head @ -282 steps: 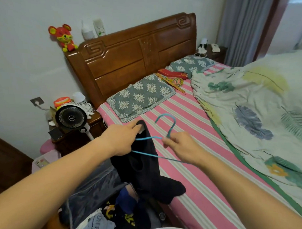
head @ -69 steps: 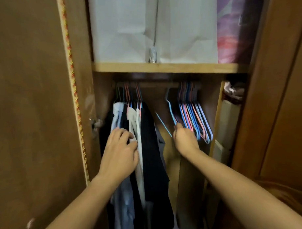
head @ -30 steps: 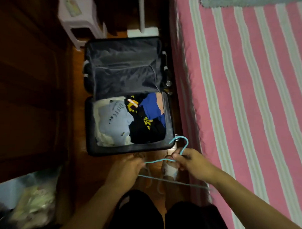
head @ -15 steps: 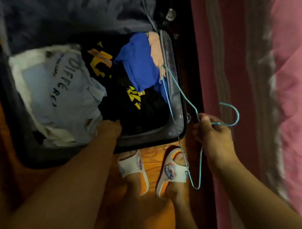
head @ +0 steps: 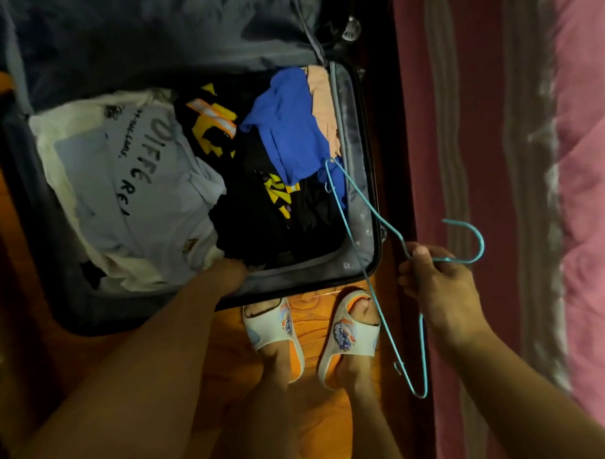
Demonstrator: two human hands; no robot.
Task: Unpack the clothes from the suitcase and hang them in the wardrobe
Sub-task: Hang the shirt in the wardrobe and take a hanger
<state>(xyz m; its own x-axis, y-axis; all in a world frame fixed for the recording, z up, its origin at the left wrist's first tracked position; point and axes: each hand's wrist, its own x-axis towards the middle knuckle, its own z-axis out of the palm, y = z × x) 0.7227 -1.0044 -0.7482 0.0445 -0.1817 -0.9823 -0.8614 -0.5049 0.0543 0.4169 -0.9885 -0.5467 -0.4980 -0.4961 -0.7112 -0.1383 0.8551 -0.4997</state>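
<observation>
An open dark suitcase (head: 368,179) lies on the floor below me, packed with clothes: a pale blue printed shirt (head: 131,187), a black garment with yellow print (head: 259,213), a bright blue garment (head: 287,127) and a peach one (head: 320,101). My left hand (head: 223,270) reaches into the near edge of the suitcase, its fingers buried among the black and pale clothes. My right hand (head: 436,279) grips a thin turquoise wire hanger (head: 369,206) at its neck, beside the suitcase's right rim.
The bed with a pink striped sheet (head: 519,187) runs along the right. My feet in white slippers (head: 273,330) stand on the orange wooden floor (head: 317,410) just below the suitcase. The suitcase lid (head: 150,39) lies open at the top.
I left the wardrobe with a turquoise hanger and bent over the suitcase. My left hand let go of the hanger and went into the clothes; the view has moved slightly closer.
</observation>
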